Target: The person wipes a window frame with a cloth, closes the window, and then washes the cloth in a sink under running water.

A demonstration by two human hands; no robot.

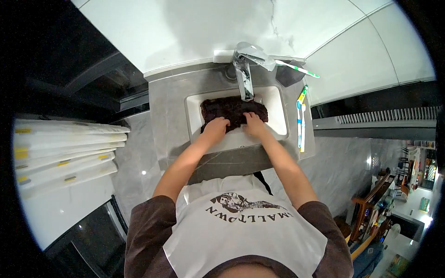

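A dark brown, wet-looking cloth (pixel 227 110) lies bunched in the white sink basin (pixel 279 113), below the silver faucet (pixel 244 74). My left hand (pixel 216 129) presses on the cloth's lower left part, its fingers closed on the fabric. My right hand (pixel 253 124) is on the lower right part, a short way from the left one, with its fingers curled on the cloth. The fingertips of both hands are partly hidden in the dark fabric.
Toothbrushes (pixel 299 125) lie on the grey counter (pixel 169 106) to the right of the basin. Another toothbrush (pixel 296 68) sticks out over a dark cup (pixel 288 76) behind them. A white patterned curtain (pixel 69 148) hangs at the left.
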